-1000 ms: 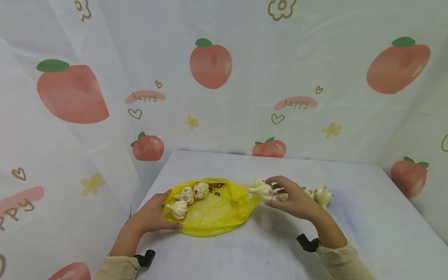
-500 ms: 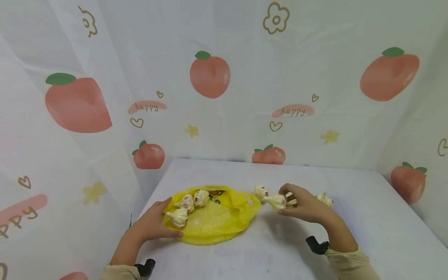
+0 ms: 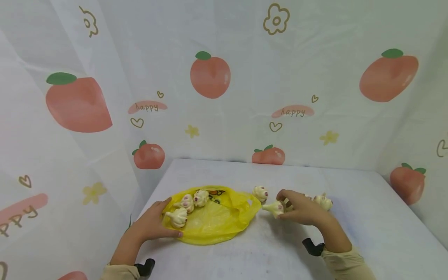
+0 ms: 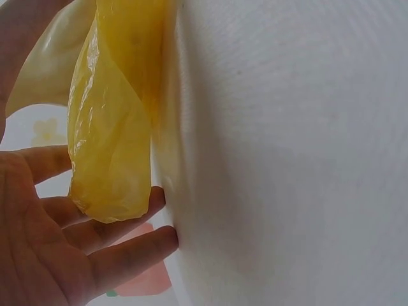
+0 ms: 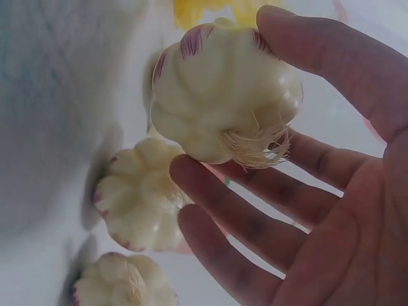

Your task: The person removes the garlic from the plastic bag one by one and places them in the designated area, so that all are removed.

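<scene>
My left hand [image 3: 150, 222] rests against the left end of a yellow plastic bag [image 3: 213, 221], thumb along its near rim. In the left wrist view its fingers [image 4: 131, 258] are spread and fairly straight behind the bag's edge [image 4: 115, 153]. Three garlic bulbs lie in the bag's left part, the nearest being a garlic bulb [image 3: 177, 217] close to my thumb. With thumb and fingers my right hand [image 3: 301, 208] holds a garlic bulb [image 3: 274, 209], its roots [image 5: 258, 145] turned toward the palm. Just past the bag's right end sits another garlic bulb [image 3: 260, 193].
More garlic lies right of my right hand, including a garlic bulb [image 3: 323, 202] partly behind the wrist. In the right wrist view, a garlic bulb [image 5: 143, 197] is beside the fingers. A peach-printed cloth [image 3: 224, 116] hangs behind the white table [image 3: 224, 260].
My right hand has moved slightly right and nearer with its garlic bulb, away from the bag's end and the bulb there. The left hand stays on the bag. The head view has shifted a little.
</scene>
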A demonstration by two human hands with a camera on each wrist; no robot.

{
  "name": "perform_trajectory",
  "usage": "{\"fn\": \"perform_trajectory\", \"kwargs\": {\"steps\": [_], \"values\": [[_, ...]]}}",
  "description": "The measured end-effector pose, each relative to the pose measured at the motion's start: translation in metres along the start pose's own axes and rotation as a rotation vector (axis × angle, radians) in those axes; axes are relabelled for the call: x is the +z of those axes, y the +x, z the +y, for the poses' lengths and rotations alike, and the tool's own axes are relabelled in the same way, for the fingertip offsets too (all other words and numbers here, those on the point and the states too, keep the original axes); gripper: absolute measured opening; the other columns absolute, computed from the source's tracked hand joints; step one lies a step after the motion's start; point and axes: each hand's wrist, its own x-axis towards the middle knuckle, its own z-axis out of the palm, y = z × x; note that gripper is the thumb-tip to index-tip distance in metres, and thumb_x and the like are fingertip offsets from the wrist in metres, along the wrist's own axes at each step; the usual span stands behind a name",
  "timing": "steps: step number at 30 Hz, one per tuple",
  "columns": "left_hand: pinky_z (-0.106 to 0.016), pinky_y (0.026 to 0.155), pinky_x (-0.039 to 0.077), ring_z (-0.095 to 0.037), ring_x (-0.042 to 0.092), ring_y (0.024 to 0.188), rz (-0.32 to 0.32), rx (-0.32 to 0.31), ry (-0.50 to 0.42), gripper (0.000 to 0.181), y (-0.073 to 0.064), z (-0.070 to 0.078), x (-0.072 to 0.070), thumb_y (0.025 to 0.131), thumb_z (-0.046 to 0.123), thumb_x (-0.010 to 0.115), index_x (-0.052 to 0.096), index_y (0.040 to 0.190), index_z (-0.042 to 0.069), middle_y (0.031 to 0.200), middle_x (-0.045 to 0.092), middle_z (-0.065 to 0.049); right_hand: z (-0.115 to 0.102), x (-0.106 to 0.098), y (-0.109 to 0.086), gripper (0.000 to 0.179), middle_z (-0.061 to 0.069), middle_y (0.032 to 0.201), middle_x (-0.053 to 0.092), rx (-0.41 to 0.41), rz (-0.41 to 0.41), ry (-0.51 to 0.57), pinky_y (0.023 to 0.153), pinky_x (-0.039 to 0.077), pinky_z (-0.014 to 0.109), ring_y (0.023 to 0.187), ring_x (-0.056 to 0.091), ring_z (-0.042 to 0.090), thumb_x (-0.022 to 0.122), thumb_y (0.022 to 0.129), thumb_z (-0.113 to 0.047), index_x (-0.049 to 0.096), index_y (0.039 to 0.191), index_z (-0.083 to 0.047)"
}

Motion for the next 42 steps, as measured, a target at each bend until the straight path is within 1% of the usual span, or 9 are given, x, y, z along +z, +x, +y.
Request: {"fn": "perform_trajectory", "kwargs": {"steps": [2, 7, 11, 19, 24, 30, 34, 38, 42], "values": [[-0.065, 0.114, 0.047, -0.041, 0.054, 0.14, 0.0, 0.001, 0.002, 0.136, 0.0, -0.001, 0.0, 0.061, 0.074, 0.092, 0.037, 0.164, 0.004, 0.154, 0.051, -0.025, 0.0, 0.003, 0.002, 0.051, 0.003, 0.115, 0.068, -0.01, 0.001, -0.025, 0.088, 0.059, 0.043, 0.105, 0.067, 0.021, 0.092, 0.083, -0.032, 0.064, 0.12, -0.009], [-0.066, 0.114, 0.047, -0.042, 0.054, 0.14, -0.008, -0.006, 0.001, 0.136, 0.001, -0.002, 0.001, 0.061, 0.074, 0.092, 0.036, 0.164, 0.004, 0.154, 0.051, -0.026, 0.0, 0.011, 0.009, 0.05, -0.002, 0.11, 0.068, -0.001, -0.01, -0.045, 0.087, 0.058, 0.039, 0.103, 0.066, 0.02, 0.093, 0.082, -0.034, 0.065, 0.117, -0.011], [-0.066, 0.113, 0.048, -0.042, 0.054, 0.139, -0.01, -0.008, -0.004, 0.137, 0.002, -0.003, 0.001, 0.061, 0.074, 0.092, 0.036, 0.164, 0.004, 0.154, 0.051, -0.027, 0.0, 0.016, 0.012, 0.051, 0.0, 0.112, 0.068, -0.003, -0.016, -0.05, 0.087, 0.058, 0.041, 0.103, 0.065, 0.02, 0.093, 0.082, -0.034, 0.065, 0.118, -0.011], [-0.065, 0.114, 0.048, -0.042, 0.054, 0.14, -0.009, -0.002, -0.007, 0.137, 0.003, -0.004, 0.001, 0.061, 0.074, 0.092, 0.036, 0.165, 0.004, 0.154, 0.051, -0.026, -0.001, 0.024, 0.015, 0.053, 0.001, 0.116, 0.068, -0.021, -0.022, -0.072, 0.09, 0.057, 0.041, 0.104, 0.065, 0.021, 0.092, 0.083, -0.035, 0.065, 0.121, -0.009], [-0.065, 0.114, 0.048, -0.041, 0.054, 0.14, -0.008, -0.001, 0.001, 0.137, 0.003, -0.005, 0.002, 0.062, 0.076, 0.091, 0.036, 0.165, 0.005, 0.154, 0.051, -0.025, -0.003, 0.025, 0.016, 0.053, 0.002, 0.119, 0.069, -0.019, -0.029, -0.074, 0.09, 0.058, 0.042, 0.105, 0.066, 0.023, 0.091, 0.084, -0.033, 0.066, 0.123, -0.008], [-0.065, 0.115, 0.047, -0.042, 0.053, 0.141, 0.004, 0.008, 0.006, 0.139, 0.007, -0.007, 0.002, 0.061, 0.078, 0.089, 0.035, 0.165, 0.005, 0.155, 0.051, -0.026, -0.005, 0.027, 0.017, 0.047, 0.001, 0.119, 0.07, -0.039, -0.013, -0.135, 0.089, 0.059, 0.042, 0.106, 0.068, 0.025, 0.09, 0.085, -0.033, 0.068, 0.121, -0.012], [-0.064, 0.115, 0.047, -0.041, 0.053, 0.141, 0.012, 0.002, 0.006, 0.14, 0.008, -0.008, 0.003, 0.06, 0.08, 0.088, 0.035, 0.166, 0.006, 0.155, 0.051, -0.025, -0.007, 0.027, 0.018, 0.044, 0.0, 0.118, 0.07, -0.058, -0.005, -0.157, 0.09, 0.059, 0.044, 0.108, 0.068, 0.026, 0.09, 0.085, -0.032, 0.069, 0.119, -0.014], [-0.064, 0.116, 0.047, -0.041, 0.053, 0.142, 0.011, -0.007, 0.0, 0.14, 0.008, -0.009, 0.002, 0.06, 0.081, 0.088, 0.035, 0.166, 0.007, 0.156, 0.05, -0.024, -0.009, 0.024, 0.018, 0.043, 0.001, 0.117, 0.07, -0.06, -0.004, -0.159, 0.092, 0.059, 0.045, 0.108, 0.067, 0.026, 0.089, 0.087, -0.03, 0.07, 0.12, -0.011], [-0.066, 0.115, 0.046, -0.042, 0.052, 0.142, -0.004, -0.021, -0.004, 0.14, 0.007, -0.006, 0.003, 0.06, 0.08, 0.089, 0.035, 0.165, 0.006, 0.157, 0.05, -0.025, -0.013, 0.018, 0.018, 0.042, 0.006, 0.119, 0.071, -0.068, 0.005, -0.125, 0.093, 0.058, 0.048, 0.109, 0.067, 0.029, 0.085, 0.091, -0.027, 0.069, 0.124, -0.007]]}}
